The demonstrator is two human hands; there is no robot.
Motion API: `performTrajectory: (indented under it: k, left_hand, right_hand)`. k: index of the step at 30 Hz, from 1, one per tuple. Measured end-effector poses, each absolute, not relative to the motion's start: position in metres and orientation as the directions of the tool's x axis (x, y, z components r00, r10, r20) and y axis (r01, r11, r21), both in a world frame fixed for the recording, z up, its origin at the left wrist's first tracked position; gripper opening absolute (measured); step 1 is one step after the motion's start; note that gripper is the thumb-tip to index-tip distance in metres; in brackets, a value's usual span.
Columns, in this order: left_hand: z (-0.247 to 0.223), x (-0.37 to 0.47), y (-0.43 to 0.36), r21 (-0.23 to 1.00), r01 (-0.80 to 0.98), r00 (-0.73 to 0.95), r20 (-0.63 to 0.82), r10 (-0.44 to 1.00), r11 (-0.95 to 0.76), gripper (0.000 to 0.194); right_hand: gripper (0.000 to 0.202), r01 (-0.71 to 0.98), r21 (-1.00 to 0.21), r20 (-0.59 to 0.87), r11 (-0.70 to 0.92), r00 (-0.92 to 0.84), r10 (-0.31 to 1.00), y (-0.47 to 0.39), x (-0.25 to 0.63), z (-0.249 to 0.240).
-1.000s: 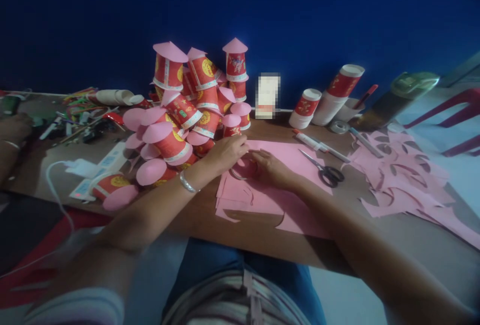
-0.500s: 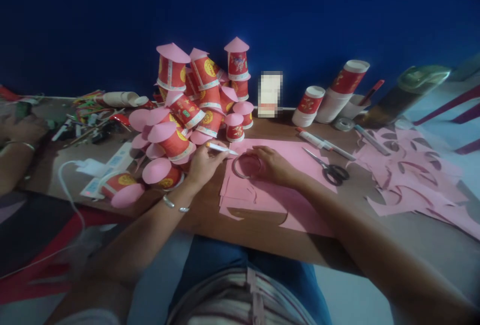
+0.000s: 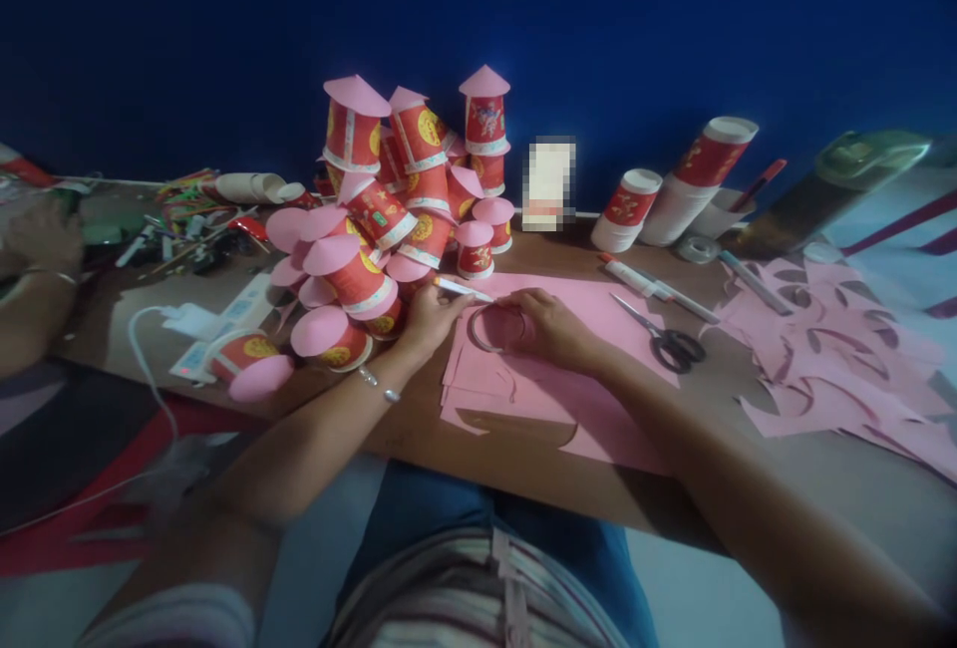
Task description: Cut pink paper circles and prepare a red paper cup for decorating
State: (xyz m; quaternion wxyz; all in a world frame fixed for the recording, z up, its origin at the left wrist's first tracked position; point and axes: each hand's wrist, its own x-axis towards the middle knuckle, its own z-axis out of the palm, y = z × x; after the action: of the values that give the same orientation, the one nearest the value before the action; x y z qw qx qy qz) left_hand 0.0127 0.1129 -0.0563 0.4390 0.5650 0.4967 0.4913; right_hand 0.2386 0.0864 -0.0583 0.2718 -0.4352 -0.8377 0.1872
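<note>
My left hand (image 3: 432,323) is closed around a white marker (image 3: 465,290) with an orange end. The marker's tip points right, at the upper edge of a thin round ring (image 3: 474,331) lying flat on pink paper (image 3: 590,304). My right hand (image 3: 551,321) has its fingers closed on the ring's right side and rests on the sheets. The ring may be a tape roll; its kind is not clear. Several sheets are stacked under it, with a curved cut in the front edge. Black-handled scissors (image 3: 671,347) lie partly on the paper, right of my right hand.
Several red paper-cup lanterns (image 3: 355,135) with pink cone tops are piled at the left. Pink paper scraps (image 3: 837,349) cover the right side. Stacked cups (image 3: 626,209), a tape roll (image 3: 697,248) and markers stand or lie behind. Another person's hand (image 3: 45,239) is at far left, beyond a power strip (image 3: 224,329).
My left hand has moved slightly right, and the marker tip now lies over the ring's top edge. My right hand stays at the ring. The whole view has shifted a little.
</note>
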Motion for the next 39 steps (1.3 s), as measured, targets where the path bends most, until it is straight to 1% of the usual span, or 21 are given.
performTrajectory:
  k: [6, 15, 19, 22, 25, 29, 33, 36, 39]
  left_hand:
    - [-0.056, 0.018, 0.116, 0.989, 0.113, 0.078, 0.087, 0.993, -0.095, 0.03]
    - [-0.057, 0.015, 0.119, 0.977, 0.151, 0.118, 0.132, 0.984, -0.149, 0.028]
    - [-0.051, 0.011, 0.116, 0.948, 0.236, 0.126, 0.189, 0.974, -0.215, 0.027]
    - [-0.046, 0.007, 0.111, 0.904, 0.344, 0.15, 0.215, 0.965, -0.255, 0.022]
    - [-0.041, 0.002, 0.103, 0.858, 0.432, 0.129, 0.248, 0.96, -0.279, 0.018]
    - [-0.037, -0.006, 0.089, 0.771, 0.545, 0.142, 0.301, 0.943, -0.329, 0.014]
    - [-0.036, -0.013, 0.072, 0.609, 0.669, 0.211, 0.394, 0.894, -0.426, 0.013]
    - [-0.038, -0.018, 0.061, 0.489, 0.709, 0.289, 0.455, 0.842, -0.508, 0.012]
    - [-0.04, -0.02, 0.05, 0.384, 0.72, 0.368, 0.494, 0.788, -0.577, 0.01]
  right_hand:
    - [0.06, 0.635, -0.542, 0.284, 0.55, -0.478, 0.831, 0.087, 0.239, -0.06]
    - [0.061, 0.643, -0.533, 0.27, 0.549, -0.486, 0.831, 0.088, 0.238, -0.058]
    - [0.058, 0.634, -0.532, 0.269, 0.561, -0.502, 0.822, 0.089, 0.239, -0.057]
    - [0.057, 0.641, -0.523, 0.273, 0.562, -0.498, 0.823, 0.089, 0.239, -0.057]
    - [0.058, 0.652, -0.519, 0.258, 0.552, -0.496, 0.829, 0.088, 0.239, -0.056]
    - [0.058, 0.645, -0.531, 0.238, 0.55, -0.51, 0.827, 0.087, 0.239, -0.053]
    - [0.056, 0.655, -0.534, 0.226, 0.536, -0.5, 0.836, 0.086, 0.238, -0.05]
    - [0.054, 0.671, -0.523, 0.219, 0.525, -0.49, 0.844, 0.085, 0.237, -0.049]
    - [0.057, 0.675, -0.529, 0.207, 0.514, -0.485, 0.849, 0.085, 0.237, -0.049]
